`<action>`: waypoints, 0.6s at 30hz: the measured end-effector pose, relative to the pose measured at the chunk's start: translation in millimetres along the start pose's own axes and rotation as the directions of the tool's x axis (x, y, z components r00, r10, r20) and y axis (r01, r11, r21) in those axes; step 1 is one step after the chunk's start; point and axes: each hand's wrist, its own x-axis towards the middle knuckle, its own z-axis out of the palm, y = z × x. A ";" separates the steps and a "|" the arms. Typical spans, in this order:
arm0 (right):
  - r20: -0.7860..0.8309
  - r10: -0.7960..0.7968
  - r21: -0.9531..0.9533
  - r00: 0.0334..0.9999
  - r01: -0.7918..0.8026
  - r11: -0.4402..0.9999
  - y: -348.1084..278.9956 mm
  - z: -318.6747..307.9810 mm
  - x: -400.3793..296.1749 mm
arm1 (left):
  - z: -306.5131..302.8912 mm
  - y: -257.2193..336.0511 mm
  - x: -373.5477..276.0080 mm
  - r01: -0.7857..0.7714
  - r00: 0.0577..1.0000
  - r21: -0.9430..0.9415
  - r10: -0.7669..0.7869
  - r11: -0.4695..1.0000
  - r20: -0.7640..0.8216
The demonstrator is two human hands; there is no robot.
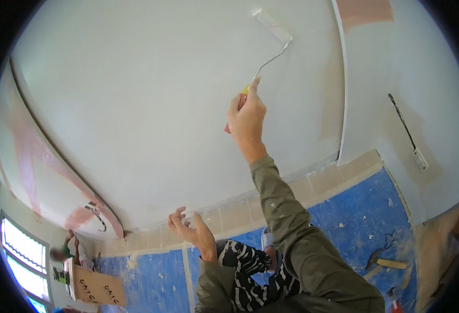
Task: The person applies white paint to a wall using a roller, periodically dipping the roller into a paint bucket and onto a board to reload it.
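My right hand grips the red and yellow handle of a paint roller, whose white sleeve lies against or very near the pale wall. A bent metal rod joins handle and sleeve. Lower down and to the left, my left hand holds nothing, its fingers apart and partly curled in front of the wall's base. Tiled skirting runs along the foot of this wall.
Blue sheeting covers the floor. A hammer and a red-handled tool lie at lower right. Wires hang at a wall outlet on the right. At lower left a person is near a cardboard box and window.
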 end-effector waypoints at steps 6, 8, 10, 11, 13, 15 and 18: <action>0.000 -0.358 -0.257 0.934 0.346 0.902 70.6 44.7 -88.6 | -5.4 -10.0 6.3 0.099 0.971 -0.071 -0.112 0.993 -0.212; -0.015 -0.252 -0.169 0.968 0.246 0.954 55.9 42.8 -54.6 | -25.2 -21.8 7.0 0.085 0.970 -0.021 -0.088 0.996 -0.225; -0.017 -0.114 -0.040 0.993 0.113 0.993 19.6 37.5 -21.3 | -51.0 -34.2 3.6 0.081 0.965 0.035 -0.070 0.996 -0.252; -0.007 -0.023 0.055 1.000 0.023 0.998 -6.2 35.2 -10.3 | -70.5 -42.1 4.7 0.081 0.959 0.076 -0.057 0.994 -0.279; 0.013 -0.018 0.032 1.000 0.018 0.999 -8.9 40.8 -19.0 | -89.3 -44.4 1.6 0.083 0.940 0.080 -0.052 0.993 -0.336; 0.036 -0.173 -0.163 0.984 0.177 0.971 36.5 67.3 -67.9 | -102.0 -32.4 -2.0 0.069 0.913 0.036 -0.048 0.997 -0.405; 0.118 -0.174 -0.225 0.978 0.197 0.954 53.3 73.0 -108.5 | -133.2 -20.7 4.6 0.054 0.902 0.074 -0.017 0.996 -0.431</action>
